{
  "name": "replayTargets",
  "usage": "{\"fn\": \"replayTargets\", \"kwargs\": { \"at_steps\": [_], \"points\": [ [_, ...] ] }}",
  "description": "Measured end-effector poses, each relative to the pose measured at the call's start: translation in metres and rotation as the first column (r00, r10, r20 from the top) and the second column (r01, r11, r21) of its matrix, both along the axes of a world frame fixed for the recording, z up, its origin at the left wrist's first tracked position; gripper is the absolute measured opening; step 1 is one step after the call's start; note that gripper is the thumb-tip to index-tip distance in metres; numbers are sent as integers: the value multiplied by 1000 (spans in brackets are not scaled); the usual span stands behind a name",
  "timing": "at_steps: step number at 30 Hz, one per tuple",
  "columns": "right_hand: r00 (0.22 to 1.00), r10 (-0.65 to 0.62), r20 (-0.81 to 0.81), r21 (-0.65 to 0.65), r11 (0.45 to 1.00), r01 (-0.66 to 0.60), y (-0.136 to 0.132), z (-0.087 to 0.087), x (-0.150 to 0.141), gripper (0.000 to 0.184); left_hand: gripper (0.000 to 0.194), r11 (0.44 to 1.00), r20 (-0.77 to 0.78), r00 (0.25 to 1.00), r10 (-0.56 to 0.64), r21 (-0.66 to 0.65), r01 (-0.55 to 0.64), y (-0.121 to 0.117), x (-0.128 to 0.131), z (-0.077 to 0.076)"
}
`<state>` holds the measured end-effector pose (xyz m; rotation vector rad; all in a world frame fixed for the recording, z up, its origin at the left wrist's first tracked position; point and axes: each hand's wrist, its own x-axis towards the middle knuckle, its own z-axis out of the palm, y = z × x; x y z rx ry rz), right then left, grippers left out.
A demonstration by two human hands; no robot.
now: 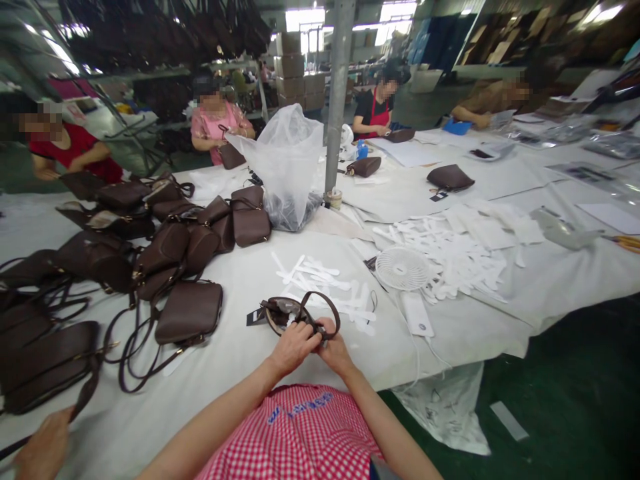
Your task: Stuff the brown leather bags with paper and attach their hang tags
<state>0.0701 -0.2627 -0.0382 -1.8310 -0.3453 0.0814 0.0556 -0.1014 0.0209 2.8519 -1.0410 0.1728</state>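
A small brown handbag [280, 313] stands open-topped on the white-covered table, directly in front of me. My left hand [296, 343] is closed on its near rim. My right hand [332, 347] grips the bag's right end, where the looped strap [332, 308] rises in an arc. The fingertips of both hands meet there, and what exactly they pinch is partly hidden. From the bag's left side sticks out a black tag [255, 317]. Just behind the bag lie white paper strips [320, 273].
Brown handbags [189, 310] with tangled straps pile up on the left, where another person's hand [45, 443] holds a strap. A white fan [403, 268] lies right of centre among more strips. Behind stand a clear plastic bag [293, 160] and a metal post [341, 93]. Several co-workers sit opposite.
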Motion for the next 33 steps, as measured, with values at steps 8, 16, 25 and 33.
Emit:
{"fn": "replayTargets", "kwargs": {
  "at_steps": [8,16,25,33],
  "points": [
    [999,26,-35,-40,999,-28,2,15,3,23,21,999,98,994,-55,5,55,6,9,0],
    [995,87,40,-86,993,-83,5,12,2,25,21,999,49,998,-34,-37,35,17,11,-6],
    [998,-40,42,-123,991,45,26,10,4,24,12,957,-92,962,258,-111,-267,-2,3,-10],
    [1000,11,21,-242,970,-5,26,22,7,22,16,798,-95,843,529,-281,-533,14,2,3]
  ]
}}
